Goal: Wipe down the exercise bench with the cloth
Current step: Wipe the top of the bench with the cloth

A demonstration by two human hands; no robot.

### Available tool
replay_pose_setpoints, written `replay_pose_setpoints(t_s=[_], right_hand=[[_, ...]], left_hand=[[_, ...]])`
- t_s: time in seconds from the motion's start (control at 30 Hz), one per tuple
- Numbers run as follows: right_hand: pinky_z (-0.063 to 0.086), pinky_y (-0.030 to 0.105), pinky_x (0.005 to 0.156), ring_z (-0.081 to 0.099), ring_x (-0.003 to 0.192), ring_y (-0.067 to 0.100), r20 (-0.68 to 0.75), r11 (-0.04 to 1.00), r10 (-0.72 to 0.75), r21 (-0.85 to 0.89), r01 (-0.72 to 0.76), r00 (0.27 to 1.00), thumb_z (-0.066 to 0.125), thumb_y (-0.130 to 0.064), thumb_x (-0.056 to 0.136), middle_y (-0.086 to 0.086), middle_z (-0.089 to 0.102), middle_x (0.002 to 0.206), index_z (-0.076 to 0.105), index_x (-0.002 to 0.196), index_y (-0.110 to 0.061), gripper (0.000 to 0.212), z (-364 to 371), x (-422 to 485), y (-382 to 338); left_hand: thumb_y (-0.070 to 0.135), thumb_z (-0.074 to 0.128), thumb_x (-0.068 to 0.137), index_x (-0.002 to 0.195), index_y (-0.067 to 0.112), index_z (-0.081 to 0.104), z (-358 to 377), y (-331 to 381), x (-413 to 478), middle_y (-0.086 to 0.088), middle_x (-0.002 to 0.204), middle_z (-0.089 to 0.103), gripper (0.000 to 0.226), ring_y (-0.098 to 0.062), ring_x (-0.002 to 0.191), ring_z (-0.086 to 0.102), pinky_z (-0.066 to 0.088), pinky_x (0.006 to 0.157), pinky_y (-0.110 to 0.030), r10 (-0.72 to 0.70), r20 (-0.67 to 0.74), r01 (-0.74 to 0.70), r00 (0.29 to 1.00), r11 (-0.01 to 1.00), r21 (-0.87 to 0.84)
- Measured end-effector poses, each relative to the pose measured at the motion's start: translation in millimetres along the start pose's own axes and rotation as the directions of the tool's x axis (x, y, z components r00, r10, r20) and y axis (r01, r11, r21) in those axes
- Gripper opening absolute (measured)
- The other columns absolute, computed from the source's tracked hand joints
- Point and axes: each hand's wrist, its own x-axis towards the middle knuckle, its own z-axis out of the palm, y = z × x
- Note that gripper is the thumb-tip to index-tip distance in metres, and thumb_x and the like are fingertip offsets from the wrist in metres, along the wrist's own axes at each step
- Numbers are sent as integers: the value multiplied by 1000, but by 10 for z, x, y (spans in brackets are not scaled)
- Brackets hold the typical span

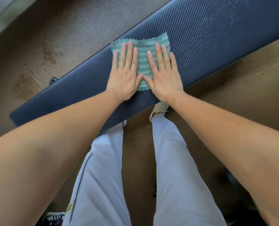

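Both palms flat on the cloth (140, 62), fingers spread, nothing pinched: left hand (125, 74) and right hand (164, 75) press it down, thumbs nearly touching. Cloth lies mid-width on the bench (217, 38). Droplets (205, 30) sit on the bench right of the cloth; my read: push that way next, even pressure, overlapping passes, keep the cloth flat. Arms extended, wrists low, person standing at the bench's near edge.
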Motion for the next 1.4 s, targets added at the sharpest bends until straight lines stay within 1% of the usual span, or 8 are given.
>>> replay_pose_setpoints(t_s=[0.2,0.3,0.4,0.47,0.6,0.8,0.97,1.4], right_hand=[[6,51,127,-7,157,34,106,982,182,34,-186,978,28,-48,106,22,-6,168,-2,162,-9,74,350,-912,-131],[9,50,128,-1,157,34,134,961,246,97,-260,960,35,-36,106,22,1,168,6,161,-5,70,355,-1084,-265],[14,51,127,6,157,34,99,942,196,256,-215,976,37,-27,107,21,10,168,18,160,-4,61,318,-1050,-397],[8,50,128,-1,157,32,98,931,189,299,-210,977,34,-29,108,19,3,169,12,162,-9,61,292,-899,-396],[2,51,127,-10,157,33,84,970,155,177,-167,984,26,-44,108,19,-10,168,-3,163,-19,67,206,-411,-93],[3,49,128,-4,157,32,-42,997,57,47,-55,997,21,-49,106,19,-4,169,0,163,-24,65,-235,459,654],[6,49,128,1,157,33,-71,999,-45,-20,44,996,15,-48,107,20,0,169,1,163,-22,63,-479,763,1047],[7,51,127,-9,156,38,130,978,192,63,-201,973,33,-42,106,24,-9,167,-7,162,-13,74,184,-802,940]], left_hand=[[51,24,108,161,-2,-3,306,621,-515,-26,169,-5,79,-42,157,-6,1,127,-58,95,68,-94,993,995,-17],[49,24,108,161,-1,-2,327,689,-631,-25,170,-4,77,-40,158,-5,4,128,-56,130,85,-129,988,992,-15],[48,21,109,162,2,-3,309,542,-598,-22,170,-6,74,-35,159,-7,4,129,-51,177,70,-176,982,984,-10],[48,18,110,162,3,-5,273,414,-515,-20,171,-8,73,-33,159,-9,4,129,-48,184,64,-184,981,983,-12],[52,15,108,162,4,-4,127,238,-142,-19,171,-8,75,-32,159,-8,5,130,-47,147,23,-146,989,989,-14],[50,18,109,163,1,7,-240,298,695,-23,170,4,74,-38,159,4,9,129,-52,-3,-104,-9,995,993,-118],[47,15,109,162,-1,4,-432,496,1078,-27,169,3,73,-43,157,3,7,128,-56,-126,-105,115,986,987,-110],[51,25,108,161,1,-4,-18,1439,231,-26,169,-6,79,-45,157,-7,5,127,-59,96,87,-90,992,994,-64]])
